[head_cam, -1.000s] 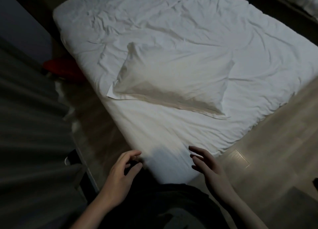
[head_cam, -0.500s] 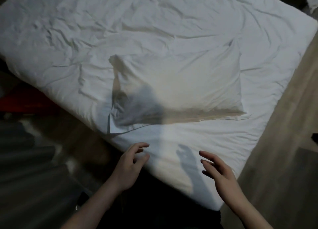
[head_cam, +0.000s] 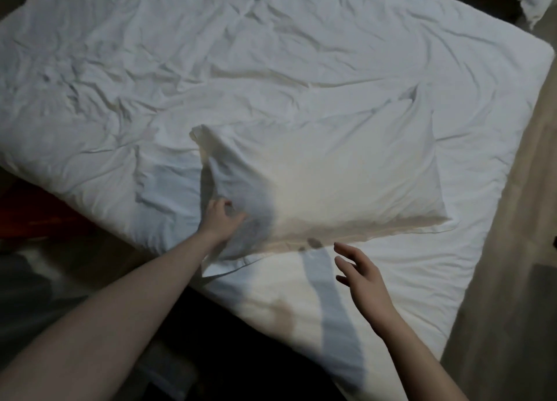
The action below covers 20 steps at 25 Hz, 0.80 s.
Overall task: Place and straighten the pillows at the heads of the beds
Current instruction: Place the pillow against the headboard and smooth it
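Grabbing pillow [head_cam: 331,186], lying skewed mid-bed, near the close edge.
Left hand [head_cam: 218,221] fingers pinch its near-left corner; right hand [head_cam: 360,275] fingers spread, empty, just short of the pillow's near seam. Not yet straightened. Rumpled white bed [head_cam: 150,69] clear all round; floor [head_cam: 512,280] open right.

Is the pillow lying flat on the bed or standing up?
Lying flat. The pillow rests on the wrinkled white bed. The left hand touches its near corner.
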### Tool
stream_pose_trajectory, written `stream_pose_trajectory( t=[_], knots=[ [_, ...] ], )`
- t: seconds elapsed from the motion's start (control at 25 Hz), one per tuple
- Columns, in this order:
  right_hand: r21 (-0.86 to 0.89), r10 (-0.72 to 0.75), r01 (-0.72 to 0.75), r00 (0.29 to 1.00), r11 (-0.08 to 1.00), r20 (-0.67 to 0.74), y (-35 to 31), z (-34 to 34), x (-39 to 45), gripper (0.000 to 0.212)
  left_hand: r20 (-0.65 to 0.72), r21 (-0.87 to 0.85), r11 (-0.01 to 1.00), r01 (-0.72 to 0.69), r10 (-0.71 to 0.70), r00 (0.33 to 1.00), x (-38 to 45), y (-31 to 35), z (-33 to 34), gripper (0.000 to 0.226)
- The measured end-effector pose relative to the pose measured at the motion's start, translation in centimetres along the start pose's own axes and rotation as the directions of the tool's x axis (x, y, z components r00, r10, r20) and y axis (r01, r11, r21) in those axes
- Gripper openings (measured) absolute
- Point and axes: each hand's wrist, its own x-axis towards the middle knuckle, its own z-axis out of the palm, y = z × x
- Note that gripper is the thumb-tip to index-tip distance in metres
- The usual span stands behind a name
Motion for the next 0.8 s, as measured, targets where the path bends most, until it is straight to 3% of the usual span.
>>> stream_pose_trajectory(
  t=[0.08,0.16,0.24,0.36,0.44,0.52,0.68,0.8],
  knots=[
    [0.022,0.004,-0.003,1.0,1.0,-0.026,1.0,0.7,2.8,0.027,-0.015,-0.035,0.986,0.161,-0.162,0.987,3.3,0.0,0.8,0.105],
    [0.033,0.018,-0.016,0.999,0.999,-0.042,2.4,1.1,5.4,0.025,0.024,-0.189,0.938,0.29,-0.291,0.957,5.7,0.3,1.8,0.141],
    [0.002,0.023,-0.023,0.999,1.0,-0.039,3.8,1.0,7.2,0.027,0.039,-0.335,0.882,0.33,-0.337,0.941,7.3,0.7,3.1,0.147],
    [-0.079,-0.024,0.021,0.999,0.997,-0.044,4.2,0.6,8.1,0.033,0.023,-0.263,0.928,0.265,-0.268,0.963,7.7,1.4,2.7,0.102],
    [-0.136,-0.138,0.127,0.987,0.983,-0.08,2.6,0.2,7.8,0.031,0.009,-0.159,0.977,0.141,-0.141,0.99,6.0,2.3,1.3,0.066],
    [-0.234,-0.277,0.242,0.952,0.942,-0.13,-0.4,-0.3,7.8,0.028,0.041,-0.165,0.985,0.047,-0.04,0.998,1.9,3.4,-0.4,0.038],
    [-0.492,-0.516,0.422,0.854,0.762,-0.065,-7.8,-1.1,10.4,0.039,0.216,-0.312,0.949,-0.037,0.108,0.97,-7.9,4.2,-1.4,0.026],
    [-0.654,-0.509,0.466,0.849,0.596,0.141,-12.7,0.3,13.6,0.055,0.317,-0.337,0.941,-0.019,0.132,0.939,-14.2,2.2,-2.5,0.025]
  ],
)
